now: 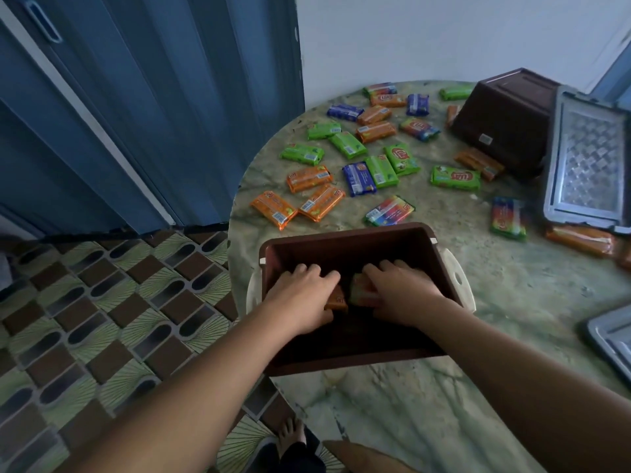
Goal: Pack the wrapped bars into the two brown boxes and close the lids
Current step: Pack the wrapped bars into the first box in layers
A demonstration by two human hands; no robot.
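- Two hands were down inside the near box [345, 235], which sat open on the table [512, 302] at its near-left edge.
- Left hand [300, 295] had its fingers curled over an orange bar [336, 298], gripping it low in the box.
- Right hand [403, 291] gripped another orange bar [362, 290], just beside the first.
- Many loose bars [355, 155], green, orange, blue and multicoloured, lay scattered on the table beyond the box.
- Second box [502, 124] lay tipped over at the far right, with an orange bar at its rim.
- Grey lid [587, 158] lay beside it; another lid [611, 336] showed at the right edge.
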